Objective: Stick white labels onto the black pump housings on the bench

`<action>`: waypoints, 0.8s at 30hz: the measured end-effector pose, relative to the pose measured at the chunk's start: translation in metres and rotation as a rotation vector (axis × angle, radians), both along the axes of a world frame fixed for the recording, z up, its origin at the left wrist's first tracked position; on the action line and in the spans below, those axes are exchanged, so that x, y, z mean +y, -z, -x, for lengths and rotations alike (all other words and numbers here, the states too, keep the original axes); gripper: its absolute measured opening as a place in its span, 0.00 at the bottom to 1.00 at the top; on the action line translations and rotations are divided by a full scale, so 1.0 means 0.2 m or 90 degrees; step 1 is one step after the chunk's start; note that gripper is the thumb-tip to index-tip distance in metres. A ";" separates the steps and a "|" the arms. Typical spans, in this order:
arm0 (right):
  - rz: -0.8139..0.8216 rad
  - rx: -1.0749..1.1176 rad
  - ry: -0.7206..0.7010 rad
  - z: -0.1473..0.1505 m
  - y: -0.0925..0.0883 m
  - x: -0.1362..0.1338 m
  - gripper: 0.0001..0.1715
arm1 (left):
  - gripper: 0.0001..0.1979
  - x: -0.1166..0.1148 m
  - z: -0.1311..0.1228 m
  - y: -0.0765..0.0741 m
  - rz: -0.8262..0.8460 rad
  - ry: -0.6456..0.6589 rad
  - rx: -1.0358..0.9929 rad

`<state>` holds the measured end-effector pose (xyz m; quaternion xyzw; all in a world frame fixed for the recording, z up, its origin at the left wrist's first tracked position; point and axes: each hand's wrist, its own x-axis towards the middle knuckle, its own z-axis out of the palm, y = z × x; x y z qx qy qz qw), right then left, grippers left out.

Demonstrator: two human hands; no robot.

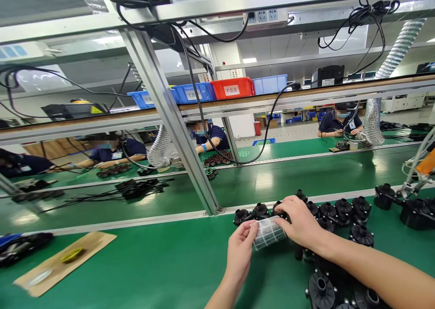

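My left hand (pixel 240 252) pinches the left edge of a small sheet of clear stickers (pixel 268 233), thumb on top. My right hand (pixel 299 220) grips the sheet's right end with its fingers curled over it. Both hands hover just above the green bench (pixel 163 263). Right behind and under my right hand stand several black round pump-like parts (pixel 343 209) in a cluster. More of these black parts (pixel 322 291) lie beneath my right forearm at the bottom right.
A brown paper piece (pixel 64 261) with a yellow-green ring (pixel 72 254) lies at the left. An aluminium post (pixel 180 132) rises mid-bench. A green conveyor belt (pixel 288 173) runs behind. Three people work across it. Coloured bins (pixel 233 88) sit on a shelf. Cables hang overhead.
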<state>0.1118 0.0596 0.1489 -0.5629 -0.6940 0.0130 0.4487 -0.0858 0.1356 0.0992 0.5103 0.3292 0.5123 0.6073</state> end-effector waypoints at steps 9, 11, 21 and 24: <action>-0.135 -0.091 -0.077 0.01 0.00 -0.02 0.08 | 0.28 0.00 0.00 0.00 0.006 -0.028 -0.005; -0.161 -0.084 -0.075 0.02 0.00 -0.02 0.07 | 0.28 0.00 0.00 0.00 0.004 -0.042 -0.004; -0.086 -0.014 -0.019 0.01 -0.02 -0.03 0.13 | 0.30 0.00 0.01 -0.01 -0.018 -0.061 0.009; -0.087 -0.030 -0.020 0.00 -0.01 -0.02 0.03 | 0.30 0.00 0.01 0.00 -0.023 -0.066 0.012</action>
